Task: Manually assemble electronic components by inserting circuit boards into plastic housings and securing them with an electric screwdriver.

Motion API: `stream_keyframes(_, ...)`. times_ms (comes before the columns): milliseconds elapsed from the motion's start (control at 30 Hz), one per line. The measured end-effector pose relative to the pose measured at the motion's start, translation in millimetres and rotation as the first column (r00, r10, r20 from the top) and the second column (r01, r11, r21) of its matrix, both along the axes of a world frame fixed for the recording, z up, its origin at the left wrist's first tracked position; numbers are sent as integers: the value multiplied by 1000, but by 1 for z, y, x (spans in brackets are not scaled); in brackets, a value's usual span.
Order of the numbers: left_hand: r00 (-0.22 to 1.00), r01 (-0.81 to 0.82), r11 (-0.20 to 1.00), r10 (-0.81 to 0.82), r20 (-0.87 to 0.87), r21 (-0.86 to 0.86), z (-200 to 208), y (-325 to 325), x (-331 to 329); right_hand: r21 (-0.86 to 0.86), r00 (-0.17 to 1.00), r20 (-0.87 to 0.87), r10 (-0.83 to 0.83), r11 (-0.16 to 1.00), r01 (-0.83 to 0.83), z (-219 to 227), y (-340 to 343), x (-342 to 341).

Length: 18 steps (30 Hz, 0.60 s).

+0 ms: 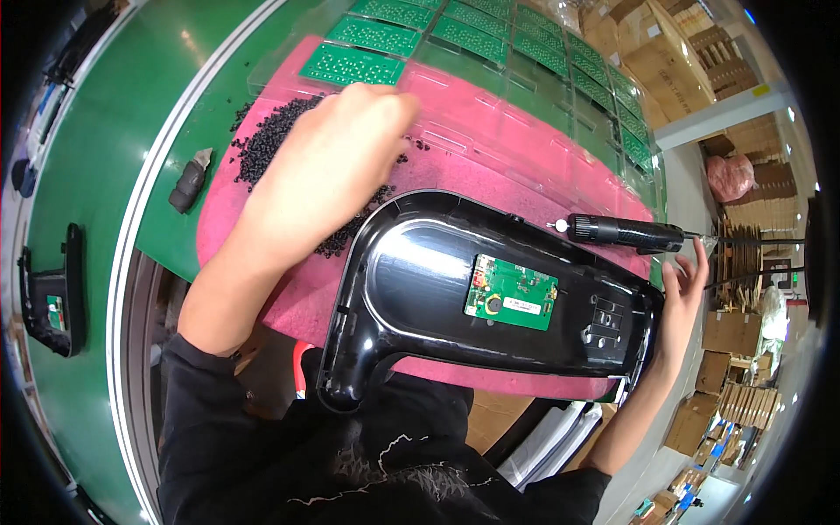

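Observation:
A black plastic housing shell (420,350) lies open side up across the pink mat, with a green circuit board (516,296) inside it. My left hand (346,153) hovers at a heap of small black screws (271,140), its fingers curled closed; anything between the fingertips is hidden. My right hand (681,306) rests against the shell's right end, fingers stretched out and apart. Just beyond that hand, a black electric screwdriver (621,232) lies along the shell's far edge, its bit pointing left.
Clear plastic trays (525,105) holding several green circuit boards (354,66) stand at the far side of the pink mat (306,302). A dark wrapped lump (188,184) sits left of the screws. Another black shell (57,293) lies on the green surface at far left. Cardboard boxes (665,61) are stacked at right.

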<state>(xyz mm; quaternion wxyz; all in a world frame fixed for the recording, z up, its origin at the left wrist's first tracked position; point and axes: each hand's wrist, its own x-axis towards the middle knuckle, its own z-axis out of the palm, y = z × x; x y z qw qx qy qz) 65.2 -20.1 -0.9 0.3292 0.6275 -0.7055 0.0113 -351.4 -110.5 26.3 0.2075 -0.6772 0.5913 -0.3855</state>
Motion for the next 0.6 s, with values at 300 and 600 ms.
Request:
stream_keyframes(300, 967, -199, 959, 159, 197, 200, -4, 0, 4, -189, 833, 528, 163, 979, -71, 1, -46, 56)
stream_keyframes(600, 987, -155, 977, 148, 58, 149, 1, -5, 9, -38, 380, 876, 295, 830, -556, 22, -22, 107)
